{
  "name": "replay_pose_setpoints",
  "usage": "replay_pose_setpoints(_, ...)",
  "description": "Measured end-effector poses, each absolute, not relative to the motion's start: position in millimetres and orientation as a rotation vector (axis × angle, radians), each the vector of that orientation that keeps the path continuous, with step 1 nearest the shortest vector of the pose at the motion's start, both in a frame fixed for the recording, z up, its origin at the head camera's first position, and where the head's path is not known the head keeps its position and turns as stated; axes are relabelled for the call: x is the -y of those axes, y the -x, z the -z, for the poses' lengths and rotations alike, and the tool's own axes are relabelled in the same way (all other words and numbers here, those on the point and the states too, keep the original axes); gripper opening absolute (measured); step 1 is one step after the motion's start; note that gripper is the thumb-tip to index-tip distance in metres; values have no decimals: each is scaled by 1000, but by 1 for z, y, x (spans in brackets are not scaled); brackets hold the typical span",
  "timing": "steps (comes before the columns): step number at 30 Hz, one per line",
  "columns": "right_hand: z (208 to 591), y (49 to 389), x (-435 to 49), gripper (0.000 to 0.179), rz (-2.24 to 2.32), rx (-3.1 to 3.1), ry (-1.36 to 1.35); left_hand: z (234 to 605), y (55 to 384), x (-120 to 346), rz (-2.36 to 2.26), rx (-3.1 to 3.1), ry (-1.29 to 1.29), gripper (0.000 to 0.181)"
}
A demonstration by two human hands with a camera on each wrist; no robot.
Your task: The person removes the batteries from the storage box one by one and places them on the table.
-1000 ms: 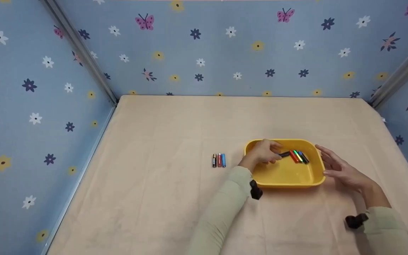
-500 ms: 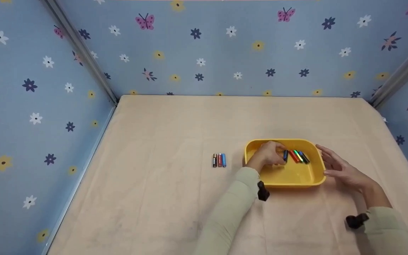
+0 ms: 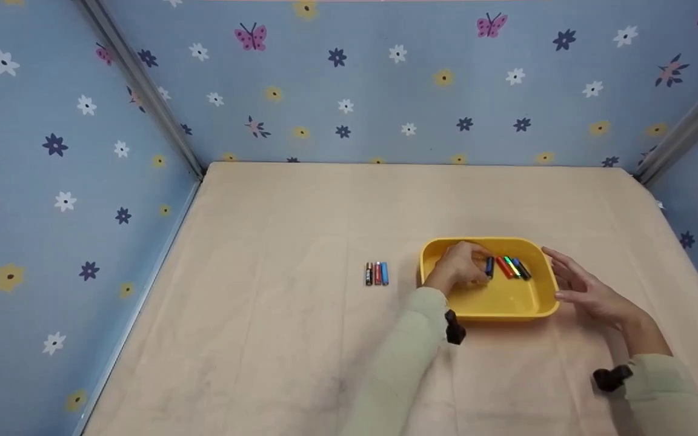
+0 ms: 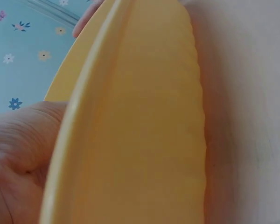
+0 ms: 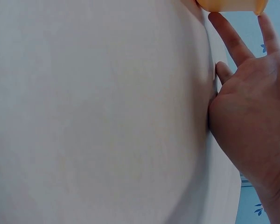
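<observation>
Beige cloth [image 3: 264,290] underlies the yellow tray [image 3: 503,303]; inside, my left hand [image 3: 460,264] pinches a dark cylinder [image 3: 490,267]; my spread right hand [image 3: 594,297] touches the tray's right end. Uneven release could roll the cylinder.

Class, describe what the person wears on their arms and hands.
The left sleeve and right sleeve are long, plain and pale green. A small, angular black device sits at each wrist: left device, right device. The left hand and right hand wear no gloves.
</observation>
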State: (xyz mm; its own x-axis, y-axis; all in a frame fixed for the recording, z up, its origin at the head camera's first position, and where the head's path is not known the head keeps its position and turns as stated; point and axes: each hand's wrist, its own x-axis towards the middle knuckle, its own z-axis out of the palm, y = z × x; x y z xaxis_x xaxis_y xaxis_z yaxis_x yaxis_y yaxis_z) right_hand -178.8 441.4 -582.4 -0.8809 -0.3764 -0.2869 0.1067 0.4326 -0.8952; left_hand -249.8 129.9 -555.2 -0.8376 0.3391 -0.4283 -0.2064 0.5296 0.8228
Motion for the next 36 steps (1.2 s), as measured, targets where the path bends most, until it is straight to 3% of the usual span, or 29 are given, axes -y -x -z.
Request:
replay_pose_setpoints(20, 583, 179, -444, 96, 1475, -2219, 241, 552, 249, -134, -1280, -2170, -34, 64)
replay_pose_setpoints(36, 581, 180, -443, 97, 1453, -2216, 207, 553, 232, -142, -1154, -2445, 11, 55)
